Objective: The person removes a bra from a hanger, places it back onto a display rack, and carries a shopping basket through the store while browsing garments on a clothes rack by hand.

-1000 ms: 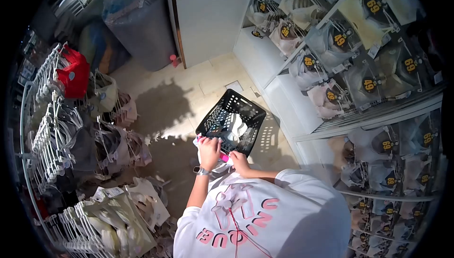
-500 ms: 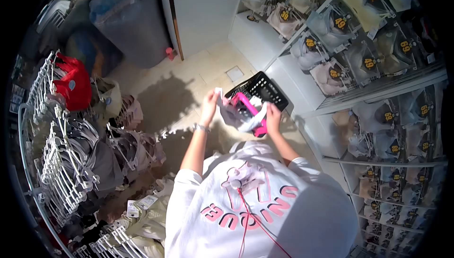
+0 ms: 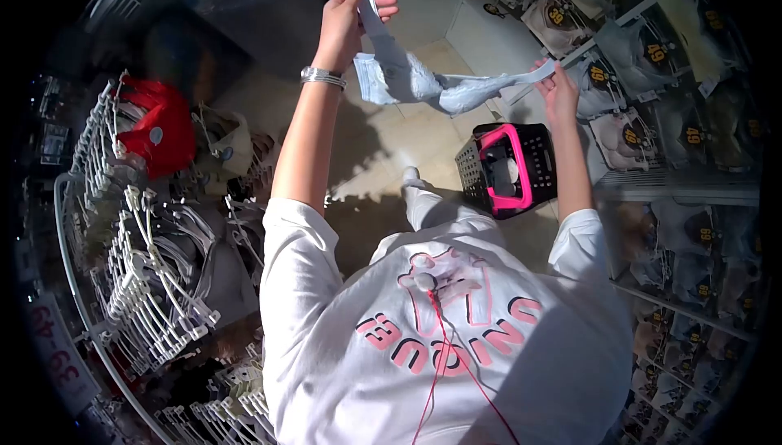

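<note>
Pale garment (image 3: 460,96): opened out aloft, not yet set down. Left hand (image 3: 342,28) pinches its eleven-o'clock end; right hand (image 3: 562,101), the three-o'clock end. Basket (image 3: 471,169), five o'clock: pale contents (image 3: 508,169).

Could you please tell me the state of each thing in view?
Light blue bra: spread between both hands, sagging
Left hand: pinching one end, other fingers extended
Right hand: pinching the other end
Black basket: standing on the floor, something pale inside
Pink handle: on the basket, not held
Red bra: hanging
Bracelet: around the left wrist
</note>
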### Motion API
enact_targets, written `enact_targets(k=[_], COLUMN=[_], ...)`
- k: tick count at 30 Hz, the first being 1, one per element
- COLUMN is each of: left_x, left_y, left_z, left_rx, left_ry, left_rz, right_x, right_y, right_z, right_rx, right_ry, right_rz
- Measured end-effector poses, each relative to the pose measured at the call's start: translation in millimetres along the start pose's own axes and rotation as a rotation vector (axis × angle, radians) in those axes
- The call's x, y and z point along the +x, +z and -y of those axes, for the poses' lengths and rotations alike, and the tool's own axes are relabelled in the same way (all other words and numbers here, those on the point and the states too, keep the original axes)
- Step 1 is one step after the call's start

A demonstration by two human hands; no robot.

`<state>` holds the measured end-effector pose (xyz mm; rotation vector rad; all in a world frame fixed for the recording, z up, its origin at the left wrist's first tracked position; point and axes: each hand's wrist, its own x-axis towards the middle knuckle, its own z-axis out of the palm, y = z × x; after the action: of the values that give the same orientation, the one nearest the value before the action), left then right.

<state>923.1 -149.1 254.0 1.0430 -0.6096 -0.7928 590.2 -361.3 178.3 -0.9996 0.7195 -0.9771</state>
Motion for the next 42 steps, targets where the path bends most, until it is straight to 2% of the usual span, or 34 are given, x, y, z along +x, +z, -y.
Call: enact_targets(k=[3, 8, 11, 12, 16, 22, 28, 30, 32, 35, 38, 42], left_x=[51.4, 147.7, 193.2, 217.3, 296.4, 372.9, 461.7, 498.5, 533.9, 596.0, 656.0, 733.2], left_y=[-4.8, -9.1, -5.5, -4.3, -0.6, 47.2, 90.3, 105.0, 119.9, 135.8, 163.1, 214.3], left_z=[-36.9, -61.1, -44.0, -41.0, -13.8, 14.0, 76.6, 95.9, 110.0, 133.1, 142.9, 173.9], left_rx=[-0.112, -0.197, -0.243, -0.251, -0.547, -0.516, -0.401, -0.424, -0.394, -0.348, -0.249, -0.133], left_ry=[0.026, 0.042, -0.034, -0.041, -0.074, -0.220, -0.330, -0.395, -0.379, -0.371, -0.366, -0.318], left_rz=[-0.016, -0.006, -0.021, -0.018, 0.271, 0.285, 0.423, 0.479, 0.478, 0.491, 0.479, 0.426], right_x=[74.7, 173.9, 209.0, 219.7, 274.8, 306.7, 353.8, 377.2, 411.9, 457.8, 504.0, 572.5], right_y=[3.8, 37.9, 42.8, 53.6, 59.2, 67.4, 51.9, 57.9, 52.6, 48.0, 48.1, 51.2], right_z=[18.0, 33.5, 39.2, 46.2, 67.5, 87.6, 63.0, 61.6, 56.5, 57.7, 64.5, 70.0], right_rx=[0.094, 0.191, 0.245, 0.238, 0.176, -0.001, -0.112, -0.112, -0.234, -0.413, -1.099, -1.153], right_ry=[-0.069, -0.151, -0.188, -0.176, -0.221, -0.275, -0.269, -0.282, -0.352, -0.436, -0.610, -0.787], right_rz=[-0.028, -0.055, 0.100, 0.034, 0.017, -0.124, -0.140, -0.212, -0.301, -0.313, -0.541, -0.633])
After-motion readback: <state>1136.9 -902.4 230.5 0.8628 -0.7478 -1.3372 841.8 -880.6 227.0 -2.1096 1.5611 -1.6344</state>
